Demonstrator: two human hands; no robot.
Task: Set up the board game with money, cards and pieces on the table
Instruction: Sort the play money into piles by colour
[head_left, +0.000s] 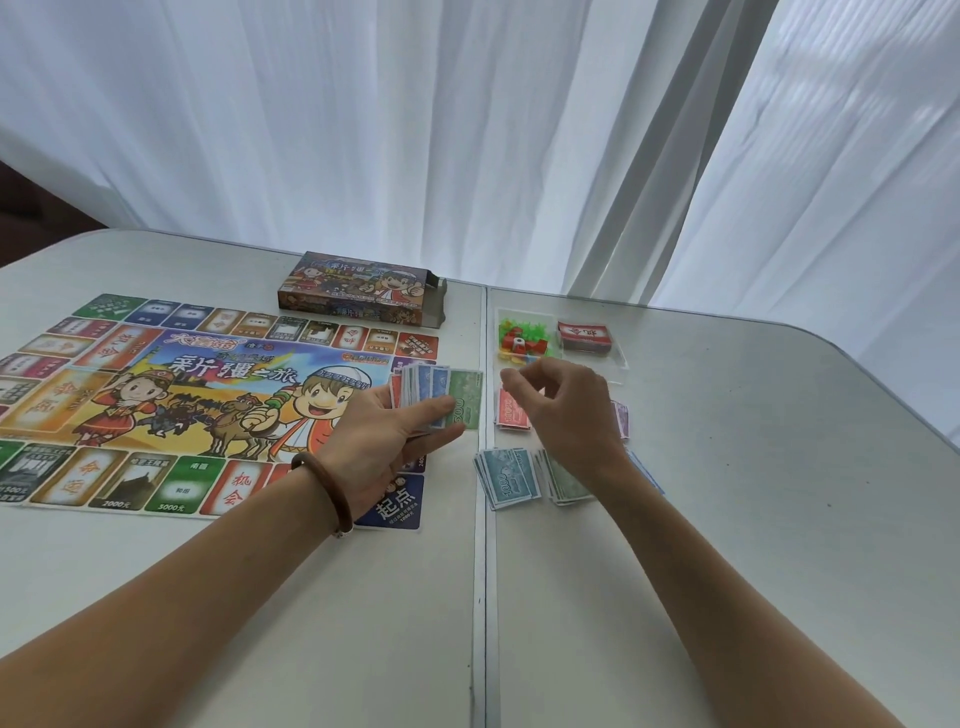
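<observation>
Colourful paper board (208, 395) lies flat at the white table's (753, 493) left edge, but the left hand (384, 436) grips a fan of unsorted paper money (441, 395), the right hand (566, 410) curls empty above sorted note piles (511, 478), and bagged plastic pieces (522, 340) wait.

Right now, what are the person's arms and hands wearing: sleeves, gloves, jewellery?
Both forearms are bare to the frame edge: no sleeves, no gloves. The left hand has a reddish-brown bracelet round its wrist. The right hand shows no ring or watch.
</observation>
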